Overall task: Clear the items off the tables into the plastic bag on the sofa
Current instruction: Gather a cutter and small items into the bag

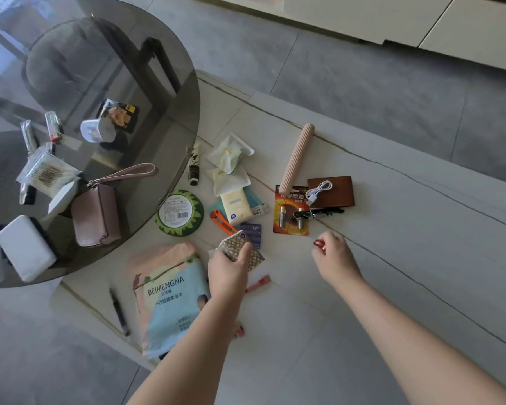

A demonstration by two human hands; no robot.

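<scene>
My left hand [228,266] grips a brown-and-white patterned packet [240,247] just above the white marble table [392,244]. My right hand [333,255] has its fingers curled round a small red object [317,244]. Spread across the white table are a battery card [291,211], a brown wallet [333,192] with a white cable [319,191], a pink ribbed case [297,157], a green round tin [179,213], an orange cutter [222,220], tissue packs [235,204] and a large BEIMENGNA towel pack [170,296]. Neither the plastic bag nor the sofa is in view.
A dark round glass table [164,83] overlaps the white one at left, carrying a pink pouch [95,214], a white power bank [25,248], cotton swabs [47,171], a cup [97,130] and a snack packet [120,114]. A pen [119,311] and a pink tube [259,283] lie near me. Grey floor surrounds the tables.
</scene>
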